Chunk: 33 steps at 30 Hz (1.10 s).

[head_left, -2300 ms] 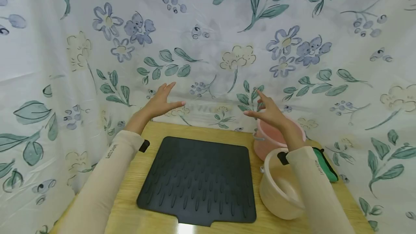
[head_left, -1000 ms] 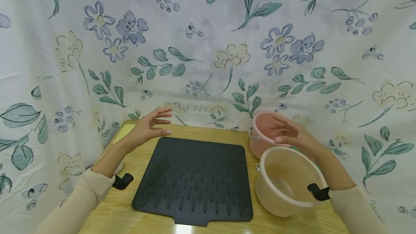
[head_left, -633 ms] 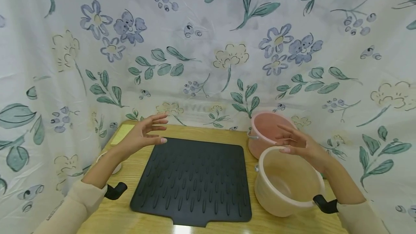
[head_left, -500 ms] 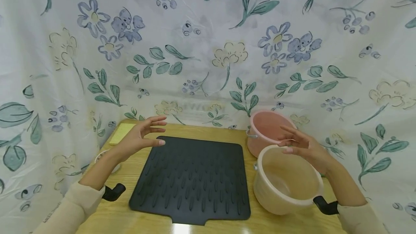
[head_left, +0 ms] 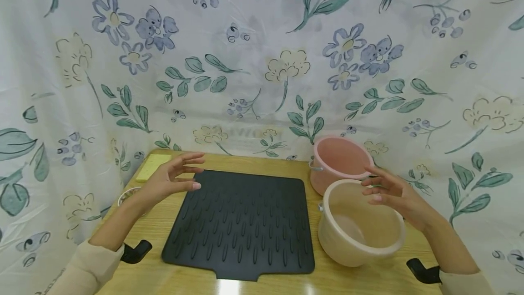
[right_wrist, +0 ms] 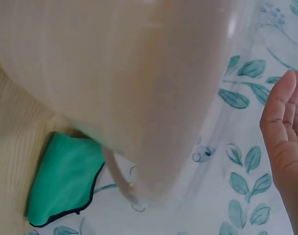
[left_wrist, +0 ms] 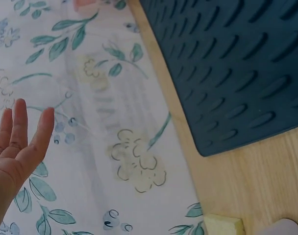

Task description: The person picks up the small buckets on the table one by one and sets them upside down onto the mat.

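My left hand (head_left: 172, 177) hovers over the far left corner of a black ribbed mat (head_left: 241, 222), fingers apart and loosely bent, holding nothing. My right hand (head_left: 395, 192) is held in the air by the cream bucket (head_left: 356, 251), its fingers also relaxed and bare of any object. Behind the cream bucket stands a pink bucket (head_left: 323, 179), its rim partly overlapped by the cream one. The right wrist view shows the cream bucket's side close up, with a green cloth (right_wrist: 65, 176) edged in black on the table beside it.
At the table's far left lies a yellow block (head_left: 152, 167), perhaps a sponge. A round white-rimmed dish (head_left: 130, 193) sits partly hidden behind the left forearm. A floral curtain (head_left: 245, 58) rises along the back and sides of the wooden table (head_left: 139, 272).
Both hands have come down from higher up and spread apart, the left toward the left and the right toward the right. The buckets and mat stay put; the view has shifted slightly.
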Available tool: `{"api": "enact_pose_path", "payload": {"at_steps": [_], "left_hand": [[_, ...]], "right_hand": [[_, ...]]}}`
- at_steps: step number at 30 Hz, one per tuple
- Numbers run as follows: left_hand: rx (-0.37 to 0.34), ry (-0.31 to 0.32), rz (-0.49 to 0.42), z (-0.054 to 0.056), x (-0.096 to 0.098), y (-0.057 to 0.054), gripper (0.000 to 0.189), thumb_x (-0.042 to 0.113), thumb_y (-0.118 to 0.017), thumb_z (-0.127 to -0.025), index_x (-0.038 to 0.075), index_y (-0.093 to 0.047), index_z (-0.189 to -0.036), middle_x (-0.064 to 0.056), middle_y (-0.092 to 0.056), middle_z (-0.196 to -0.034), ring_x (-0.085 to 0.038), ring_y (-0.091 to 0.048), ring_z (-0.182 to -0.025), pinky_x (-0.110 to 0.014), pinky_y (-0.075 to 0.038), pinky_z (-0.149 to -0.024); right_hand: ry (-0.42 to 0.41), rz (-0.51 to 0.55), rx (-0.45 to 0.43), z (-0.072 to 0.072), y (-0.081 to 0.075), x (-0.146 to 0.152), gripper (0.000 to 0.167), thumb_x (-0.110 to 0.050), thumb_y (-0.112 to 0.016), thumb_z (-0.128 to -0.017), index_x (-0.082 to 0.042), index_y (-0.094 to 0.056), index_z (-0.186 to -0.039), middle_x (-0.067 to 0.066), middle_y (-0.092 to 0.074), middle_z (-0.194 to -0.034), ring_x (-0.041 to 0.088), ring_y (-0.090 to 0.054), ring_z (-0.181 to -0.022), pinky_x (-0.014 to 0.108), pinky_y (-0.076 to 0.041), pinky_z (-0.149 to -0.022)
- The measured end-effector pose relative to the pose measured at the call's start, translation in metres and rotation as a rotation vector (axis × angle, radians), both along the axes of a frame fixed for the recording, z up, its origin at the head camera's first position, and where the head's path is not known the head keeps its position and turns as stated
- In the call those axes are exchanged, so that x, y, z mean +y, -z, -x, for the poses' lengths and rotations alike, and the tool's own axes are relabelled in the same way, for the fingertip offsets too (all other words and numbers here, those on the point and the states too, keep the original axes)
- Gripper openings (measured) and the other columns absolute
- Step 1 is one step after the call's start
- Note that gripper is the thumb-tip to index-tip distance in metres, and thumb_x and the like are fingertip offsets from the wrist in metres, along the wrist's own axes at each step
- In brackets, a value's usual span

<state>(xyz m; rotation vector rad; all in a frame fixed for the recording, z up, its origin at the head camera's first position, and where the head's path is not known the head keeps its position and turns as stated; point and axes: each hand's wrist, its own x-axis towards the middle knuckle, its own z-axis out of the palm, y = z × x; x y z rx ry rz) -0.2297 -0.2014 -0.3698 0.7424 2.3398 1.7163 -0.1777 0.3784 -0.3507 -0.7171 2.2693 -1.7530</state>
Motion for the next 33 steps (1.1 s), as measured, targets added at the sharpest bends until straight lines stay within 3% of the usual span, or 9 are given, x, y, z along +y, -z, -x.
{"api": "enact_pose_path", "payload": {"at_steps": [4, 11, 18, 23, 33], "left_hand": [[-0.011, 0.020, -0.011, -0.002, -0.002, 0.003, 0.066, 0.011, -0.069, -0.093, 0.021, -0.040, -0.152, -0.010, -0.037, -0.154, -0.008, -0.052, -0.127, -0.033, -0.055, -0.090], [0.000, 0.046, -0.036, -0.004, -0.003, 0.012, 0.068, 0.006, -0.066, -0.094, 0.018, -0.036, -0.153, 0.006, -0.044, -0.147, -0.008, -0.053, -0.126, -0.033, -0.055, -0.088], [-0.014, 0.031, -0.055, -0.009, -0.008, 0.016, 0.069, 0.005, -0.065, -0.094, 0.015, -0.034, -0.155, -0.013, -0.041, -0.150, -0.009, -0.054, -0.126, -0.031, -0.055, -0.089], [-0.032, 0.015, -0.045, -0.013, -0.011, 0.020, 0.068, 0.006, -0.065, -0.094, 0.016, -0.034, -0.155, -0.016, -0.040, -0.150, -0.006, -0.054, -0.124, -0.032, -0.056, -0.089], [-0.022, 0.013, -0.067, -0.018, -0.016, 0.032, 0.067, 0.002, -0.065, -0.093, 0.011, -0.035, -0.153, -0.002, -0.050, -0.143, -0.003, -0.055, -0.122, -0.025, -0.053, -0.093]], "right_hand": [[-0.020, 0.048, -0.032, -0.005, 0.006, 0.010, 0.063, 0.008, -0.040, -0.100, -0.012, -0.024, -0.158, 0.007, -0.052, -0.133, 0.017, -0.061, -0.115, 0.035, -0.056, -0.091], [-0.023, 0.074, -0.082, -0.013, 0.014, 0.020, 0.063, 0.009, -0.039, -0.100, -0.013, -0.025, -0.158, 0.004, -0.052, -0.131, 0.013, -0.062, -0.113, 0.036, -0.056, -0.090], [-0.030, 0.107, -0.070, -0.022, 0.016, 0.031, 0.062, 0.010, -0.036, -0.101, -0.013, -0.024, -0.158, 0.002, -0.053, -0.135, 0.013, -0.061, -0.115, 0.037, -0.057, -0.090], [-0.006, 0.101, -0.077, -0.027, 0.017, 0.040, 0.062, 0.009, -0.035, -0.101, -0.013, -0.024, -0.158, 0.001, -0.055, -0.132, 0.014, -0.062, -0.114, 0.038, -0.057, -0.088], [0.078, 0.098, -0.105, -0.038, 0.026, 0.055, 0.064, 0.008, -0.035, -0.102, -0.026, -0.032, -0.156, 0.000, -0.057, -0.130, 0.013, -0.062, -0.113, 0.036, -0.057, -0.088]]}}
